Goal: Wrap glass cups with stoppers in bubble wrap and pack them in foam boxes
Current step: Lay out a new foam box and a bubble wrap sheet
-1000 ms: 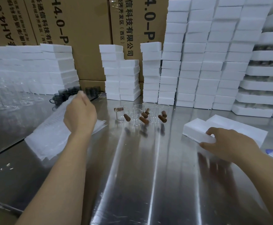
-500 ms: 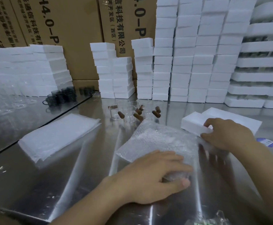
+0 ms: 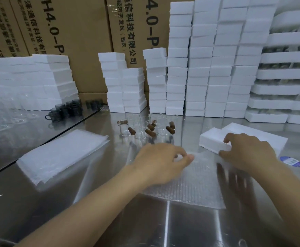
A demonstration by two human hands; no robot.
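My left hand point(image 3: 161, 161) pinches far edge of the clear bubble-wrap sheet point(image 3: 190, 186), spread flat in front of me as wrapping bed. My right hand point(image 3: 249, 152) grips the white rectangular foam box point(image 3: 211, 139), I'd guess so it's handy for packing. Clear glass cups w/ brown stoppers point(image 3: 142, 128) stand just beyond, unwrapped.

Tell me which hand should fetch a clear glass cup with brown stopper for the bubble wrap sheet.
Probably left. The left hand is nearest the clear glass cups, just beyond the bubble wrap sheet; the right hand grips the white foam box.
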